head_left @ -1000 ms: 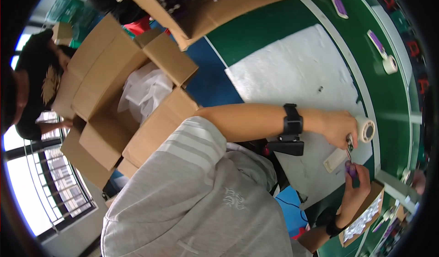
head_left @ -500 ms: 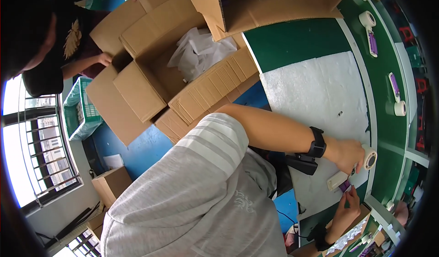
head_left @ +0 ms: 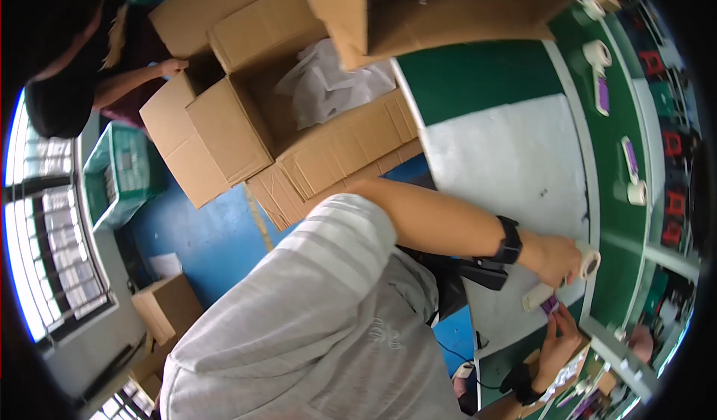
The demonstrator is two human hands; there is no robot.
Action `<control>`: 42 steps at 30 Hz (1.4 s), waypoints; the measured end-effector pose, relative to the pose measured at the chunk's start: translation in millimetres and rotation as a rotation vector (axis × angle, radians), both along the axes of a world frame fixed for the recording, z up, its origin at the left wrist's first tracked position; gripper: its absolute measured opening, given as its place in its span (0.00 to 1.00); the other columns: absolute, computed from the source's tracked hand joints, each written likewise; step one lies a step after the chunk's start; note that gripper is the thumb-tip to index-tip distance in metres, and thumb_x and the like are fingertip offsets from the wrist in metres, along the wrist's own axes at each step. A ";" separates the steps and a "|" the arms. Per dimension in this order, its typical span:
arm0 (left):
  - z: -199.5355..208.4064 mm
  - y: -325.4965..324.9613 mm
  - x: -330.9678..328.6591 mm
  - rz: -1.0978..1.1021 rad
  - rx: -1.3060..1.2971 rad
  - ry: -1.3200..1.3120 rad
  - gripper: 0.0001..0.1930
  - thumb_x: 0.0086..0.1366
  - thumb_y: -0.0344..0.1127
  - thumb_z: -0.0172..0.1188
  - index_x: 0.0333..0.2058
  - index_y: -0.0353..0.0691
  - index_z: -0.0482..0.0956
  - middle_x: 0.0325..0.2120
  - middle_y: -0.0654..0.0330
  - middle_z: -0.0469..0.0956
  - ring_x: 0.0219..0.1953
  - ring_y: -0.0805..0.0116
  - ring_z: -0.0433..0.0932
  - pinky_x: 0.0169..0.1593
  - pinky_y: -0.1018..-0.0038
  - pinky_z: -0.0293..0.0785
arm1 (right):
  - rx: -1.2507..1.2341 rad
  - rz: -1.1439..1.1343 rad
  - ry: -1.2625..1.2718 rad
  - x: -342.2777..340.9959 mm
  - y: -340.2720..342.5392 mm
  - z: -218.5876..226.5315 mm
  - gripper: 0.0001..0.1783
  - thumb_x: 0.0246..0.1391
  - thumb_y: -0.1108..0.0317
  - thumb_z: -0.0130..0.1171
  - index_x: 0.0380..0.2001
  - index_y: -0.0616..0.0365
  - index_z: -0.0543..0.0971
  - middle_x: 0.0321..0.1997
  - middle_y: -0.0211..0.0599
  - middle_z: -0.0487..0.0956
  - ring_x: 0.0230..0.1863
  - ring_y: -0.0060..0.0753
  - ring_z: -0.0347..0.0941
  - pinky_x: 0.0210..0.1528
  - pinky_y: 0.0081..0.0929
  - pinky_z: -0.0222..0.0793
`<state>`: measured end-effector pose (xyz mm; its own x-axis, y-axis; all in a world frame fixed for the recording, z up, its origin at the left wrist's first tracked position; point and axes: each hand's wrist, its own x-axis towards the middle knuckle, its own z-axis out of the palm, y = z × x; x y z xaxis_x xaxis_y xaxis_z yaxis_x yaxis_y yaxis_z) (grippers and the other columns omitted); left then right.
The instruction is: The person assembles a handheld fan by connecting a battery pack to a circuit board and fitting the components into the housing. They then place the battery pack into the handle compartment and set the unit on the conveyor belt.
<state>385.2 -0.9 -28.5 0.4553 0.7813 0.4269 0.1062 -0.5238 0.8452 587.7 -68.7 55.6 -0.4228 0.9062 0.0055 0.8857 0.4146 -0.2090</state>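
My left hand [head_left: 554, 261], with a black strap on its wrist, is closed above the white padded mat [head_left: 515, 173] on the bench. What its fingers hold is mostly hidden. A round white ring-shaped head [head_left: 590, 264] with a dark centre shows right at its far side; I cannot tell whether it is gripped. My right hand [head_left: 559, 345] pinches a small purple piece [head_left: 550, 304] between thumb and fingertips, just below my left hand. Touching or close beside that piece is a cream-coloured block-like part [head_left: 536, 297].
Round white heads with purple-and-white handles [head_left: 601, 91] lie along the green ledge. An open cardboard box [head_left: 351, 147] with a white plastic bag [head_left: 328, 84] stands left of the bench. Another carton [head_left: 455, 35] is at the top. A co-worker's hand [head_left: 173, 67] holds a box flap beside a green crate [head_left: 123, 173].
The whole view has shifted slightly. Both my hands keep nearly the same place and grip. The co-worker's upper hand has gone out of view; the other stays on the flap.
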 end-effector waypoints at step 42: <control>13.7 -7.0 2.5 0.035 -0.153 -0.109 0.13 0.41 0.27 0.62 0.30 0.44 0.83 0.30 0.54 0.81 0.37 0.54 0.80 0.41 0.64 0.76 | -0.158 -0.078 -0.041 -37.6 -8.4 48.3 0.05 0.47 0.82 0.57 0.29 0.69 0.71 0.44 0.48 0.74 0.41 0.49 0.73 0.46 0.34 0.68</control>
